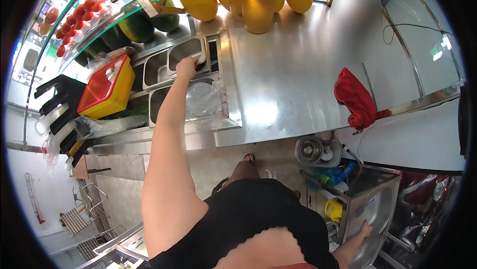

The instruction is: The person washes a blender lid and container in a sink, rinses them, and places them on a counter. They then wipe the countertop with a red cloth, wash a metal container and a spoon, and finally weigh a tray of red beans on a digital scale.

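My left hand [187, 68] reaches across the steel counter and grips the near rim of a small stainless-steel food pan [182, 53]. That pan sits slightly askew, overlapping a second steel pan [155, 70] in the counter's recessed well. Just below my hand, a round clear plastic lid or container [201, 93] lies under crumpled clear plastic film. Part of another steel pan is hidden behind my forearm. My right hand [366, 228] hangs low at my right side over a steel sink [372, 217]; its fingers are too small to make out.
A yellow basket with a red lining [125, 95] stands left of the pans. Yellow melons [199, 2], an amber pitcher [258, 12] and watermelons [136, 27] line the back beneath a glass shelf [100, 21]. A red cloth [356, 99] lies at the counter's right end.
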Demonstrator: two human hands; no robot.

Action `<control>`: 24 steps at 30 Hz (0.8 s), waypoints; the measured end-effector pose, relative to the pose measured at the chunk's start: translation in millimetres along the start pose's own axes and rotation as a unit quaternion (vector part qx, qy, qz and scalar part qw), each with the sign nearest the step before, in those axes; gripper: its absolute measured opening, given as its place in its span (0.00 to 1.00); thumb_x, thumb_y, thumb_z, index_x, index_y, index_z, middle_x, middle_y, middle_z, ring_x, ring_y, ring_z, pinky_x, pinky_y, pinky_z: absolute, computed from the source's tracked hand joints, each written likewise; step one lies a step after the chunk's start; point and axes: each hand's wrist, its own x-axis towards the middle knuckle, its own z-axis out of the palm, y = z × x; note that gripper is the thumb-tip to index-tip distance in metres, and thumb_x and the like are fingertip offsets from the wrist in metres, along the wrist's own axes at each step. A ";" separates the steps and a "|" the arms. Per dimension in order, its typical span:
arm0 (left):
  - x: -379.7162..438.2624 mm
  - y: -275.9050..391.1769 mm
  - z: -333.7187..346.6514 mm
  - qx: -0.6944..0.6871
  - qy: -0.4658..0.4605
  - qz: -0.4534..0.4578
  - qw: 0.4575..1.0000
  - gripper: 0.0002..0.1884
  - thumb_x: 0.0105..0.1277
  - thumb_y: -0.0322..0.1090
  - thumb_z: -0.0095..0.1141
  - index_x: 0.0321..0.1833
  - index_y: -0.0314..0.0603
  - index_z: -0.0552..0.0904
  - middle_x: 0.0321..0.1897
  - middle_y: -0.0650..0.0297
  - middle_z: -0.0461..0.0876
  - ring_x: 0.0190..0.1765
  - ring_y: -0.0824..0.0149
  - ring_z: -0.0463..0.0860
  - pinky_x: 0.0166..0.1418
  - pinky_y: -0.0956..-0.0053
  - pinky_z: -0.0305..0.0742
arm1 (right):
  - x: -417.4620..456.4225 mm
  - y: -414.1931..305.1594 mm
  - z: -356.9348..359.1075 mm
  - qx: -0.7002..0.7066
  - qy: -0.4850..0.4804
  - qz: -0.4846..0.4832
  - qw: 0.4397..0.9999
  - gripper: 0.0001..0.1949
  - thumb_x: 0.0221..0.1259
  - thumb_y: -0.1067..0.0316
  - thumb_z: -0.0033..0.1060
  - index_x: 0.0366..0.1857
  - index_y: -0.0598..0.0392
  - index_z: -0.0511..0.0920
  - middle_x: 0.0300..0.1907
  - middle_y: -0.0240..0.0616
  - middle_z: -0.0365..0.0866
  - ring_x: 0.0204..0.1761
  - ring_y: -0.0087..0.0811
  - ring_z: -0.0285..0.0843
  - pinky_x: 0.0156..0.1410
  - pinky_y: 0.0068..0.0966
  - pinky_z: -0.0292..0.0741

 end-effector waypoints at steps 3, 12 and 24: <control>7.6 16.1 -9.8 0.001 -0.139 -0.029 0.990 0.19 0.54 0.28 0.53 0.51 0.53 0.78 0.51 0.58 0.78 0.57 0.55 0.75 0.57 0.58 0.70 | 15.3 37.7 11.4 0.008 -0.008 -0.025 1.000 0.36 0.48 0.53 0.61 0.60 0.65 0.66 0.60 0.56 0.67 0.63 0.53 0.62 0.68 0.40 0.58; -0.8 159.2 -78.7 -0.221 -0.125 0.260 0.932 0.26 0.57 0.19 0.48 0.62 0.39 0.70 0.54 0.53 0.76 0.56 0.60 0.76 0.58 0.69 0.70 | 66.4 118.0 32.7 0.230 0.078 -0.070 0.968 0.32 0.50 0.58 0.61 0.58 0.66 0.67 0.60 0.56 0.68 0.63 0.46 0.65 0.67 0.33 0.61; -391.9 664.6 -23.1 -0.274 -0.485 0.512 0.654 0.14 0.62 0.25 0.54 0.52 0.36 0.76 0.43 0.60 0.81 0.47 0.69 0.80 0.49 0.76 0.75 | 188.8 115.2 167.8 0.275 -0.157 -0.127 0.940 0.11 0.52 0.63 0.58 0.36 0.58 0.79 0.35 0.44 0.83 0.37 0.35 0.81 0.41 0.33 0.76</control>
